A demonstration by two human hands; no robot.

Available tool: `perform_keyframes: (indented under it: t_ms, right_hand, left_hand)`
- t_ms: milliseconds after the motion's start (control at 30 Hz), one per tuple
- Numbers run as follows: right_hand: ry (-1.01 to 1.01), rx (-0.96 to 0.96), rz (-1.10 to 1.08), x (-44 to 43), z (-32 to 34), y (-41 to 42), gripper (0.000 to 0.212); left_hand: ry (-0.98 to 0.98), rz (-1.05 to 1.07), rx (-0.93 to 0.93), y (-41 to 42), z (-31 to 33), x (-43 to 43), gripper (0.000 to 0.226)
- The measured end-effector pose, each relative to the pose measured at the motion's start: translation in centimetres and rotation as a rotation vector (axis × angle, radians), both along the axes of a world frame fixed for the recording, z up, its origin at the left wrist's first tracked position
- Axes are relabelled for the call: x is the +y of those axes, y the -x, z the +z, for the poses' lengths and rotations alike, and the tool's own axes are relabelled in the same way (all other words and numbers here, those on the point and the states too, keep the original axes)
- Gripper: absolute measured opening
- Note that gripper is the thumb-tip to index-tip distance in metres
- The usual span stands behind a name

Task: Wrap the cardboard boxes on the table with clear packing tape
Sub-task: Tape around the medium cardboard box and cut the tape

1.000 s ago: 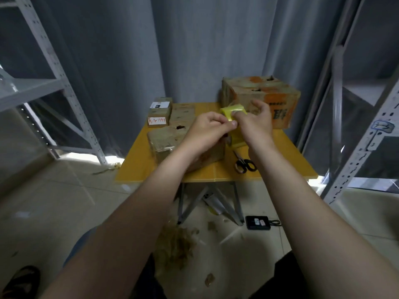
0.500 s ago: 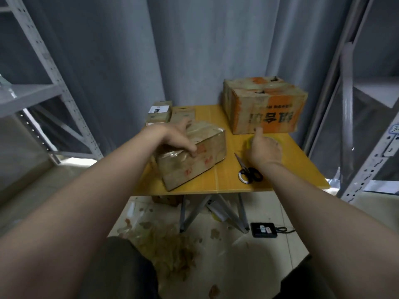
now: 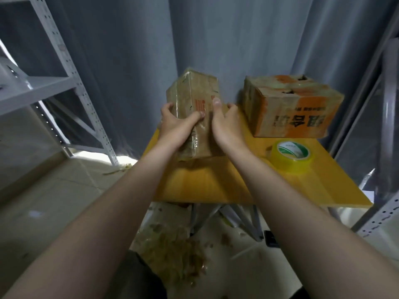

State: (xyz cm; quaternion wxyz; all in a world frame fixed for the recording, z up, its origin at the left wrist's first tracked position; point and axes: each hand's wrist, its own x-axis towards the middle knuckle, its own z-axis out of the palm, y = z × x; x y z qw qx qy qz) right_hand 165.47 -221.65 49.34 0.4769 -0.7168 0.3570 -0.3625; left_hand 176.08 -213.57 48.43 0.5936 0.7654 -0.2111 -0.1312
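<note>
A tape-covered cardboard box (image 3: 194, 91) with red print stands on end on the yellow table (image 3: 205, 184). My left hand (image 3: 174, 124) grips its left side, thumb across the front face. My right hand (image 3: 224, 124) holds its right side, thumb up against the front. A larger orange-printed cardboard box (image 3: 289, 108) sits at the table's back right. A roll of clear packing tape (image 3: 292, 155) with a green-and-white core lies flat on the table in front of that box, to the right of my right arm.
White metal shelving (image 3: 54, 83) stands at the left and another rack (image 3: 384, 126) at the right. Grey curtains hang behind the table. Crumpled tape scraps (image 3: 179, 253) litter the tiled floor under the table's metal legs (image 3: 248, 221).
Both hands let go of the tape roll, which now lies on the table. They took hold of the small box and tipped it from lying flat up onto its end.
</note>
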Motion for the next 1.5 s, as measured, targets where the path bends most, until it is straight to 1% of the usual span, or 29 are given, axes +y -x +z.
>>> perform_keyframes:
  t_ms: [67, 133, 200, 267, 333, 433, 500, 633, 733, 833, 933, 1067, 1167, 1200, 1233, 1300, 1333, 1367, 1400, 1433, 1467, 1500]
  right_hand:
    - [0.033, 0.066, -0.016, 1.0, -0.5, -0.9, 0.083]
    - [0.128, 0.164, -0.047, 1.8, -1.3, -1.7, 0.083]
    - [0.235, 0.22, -0.095, 2.0, -2.1, -2.4, 0.079]
    - [0.317, 0.23, -0.143, 1.6, -2.8, -3.2, 0.073]
    - [0.392, 0.249, -0.186, 0.9, -3.3, -4.0, 0.068]
    - [0.543, 0.275, -0.251, -0.1, -3.9, -4.8, 0.06]
    - [0.607, 0.276, -0.27, -0.7, -4.0, -5.0, 0.054]
    - [0.607, 0.277, -0.247, -1.9, -3.8, -4.9, 0.035]
    - [0.609, 0.17, -0.238, -3.0, -4.0, -4.4, 0.025]
    - [0.643, 0.057, -0.221, -3.9, -4.3, -4.0, 0.025]
    - [0.595, -0.032, -0.205, -4.5, -4.3, -3.8, 0.018]
    - [0.469, -0.165, -0.102, -4.8, -4.3, -3.2, 0.019]
    - [0.264, -0.275, -0.088, -5.5, -4.0, -3.1, 0.015]
    - [0.177, -0.252, -0.066, -5.9, -3.9, -3.0, 0.011]
    - [0.085, -0.178, -0.025, -6.4, -3.8, -2.9, 0.016]
    - [-0.113, 0.007, 0.101, -6.7, -3.4, -2.3, 0.05]
    - [-0.188, 0.048, 0.164, -6.6, -3.1, -2.0, 0.065]
    - [-0.232, 0.05, 0.201, -6.6, -3.1, -1.9, 0.076]
    - [-0.243, 0.027, 0.207, -6.5, -3.0, -1.7, 0.08]
    - [-0.218, -0.002, 0.192, -6.3, -3.0, -1.5, 0.077]
    - [-0.173, -0.028, 0.157, -6.1, -3.0, -1.3, 0.065]
    - [-0.126, -0.053, 0.12, -6.0, -3.0, -1.0, 0.05]
  left_hand:
    - [-0.018, 0.048, 0.03, 0.4, -0.5, -0.5, 0.111]
    - [-0.043, 0.066, 0.084, 0.5, -1.0, -1.1, 0.107]
    - [-0.031, 0.068, 0.129, 0.2, -1.5, -1.6, 0.108]
    - [0.01, 0.047, 0.168, -0.3, -2.0, -1.7, 0.112]
    - [0.066, 0.032, 0.216, -1.1, -2.5, -1.7, 0.104]
    - [0.098, 0.026, 0.26, -2.3, -3.3, -2.0, 0.095]
    - [0.11, 0.031, 0.25, -2.6, -3.5, -2.0, 0.091]
    - [0.14, -0.003, 0.217, -2.6, -3.3, -1.4, 0.089]
    - [0.144, -0.031, 0.212, -3.0, -3.5, -1.1, 0.082]
    - [0.149, -0.049, 0.244, -2.9, -3.4, -0.8, 0.069]
    - [0.147, -0.059, 0.248, -2.7, -3.3, -0.2, 0.068]
    - [0.172, -0.061, 0.269, -2.7, -3.6, 0.2, 0.064]
    - [0.215, -0.034, 0.287, -2.6, -3.4, 0.3, 0.06]
    - [0.242, -0.033, 0.31, -2.7, -3.4, 0.2, 0.058]
    - [0.271, -0.03, 0.332, -2.6, -3.0, 0.0, 0.057]
    - [0.31, -0.046, 0.36, -2.2, -2.4, -0.5, 0.062]
    - [0.318, -0.068, 0.363, -2.0, -2.2, -0.8, 0.063]
    - [0.313, -0.083, 0.343, -1.7, -2.0, -1.1, 0.058]
    - [0.291, -0.083, 0.296, -1.6, -1.9, -1.6, 0.046]
    - [0.268, -0.075, 0.237, -1.3, -1.7, -2.0, 0.034]
    - [0.253, -0.05, 0.16, -1.1, -1.8, -2.5, 0.029]
    - [0.253, -0.038, 0.087, -0.7, -1.6, -2.8, 0.03]
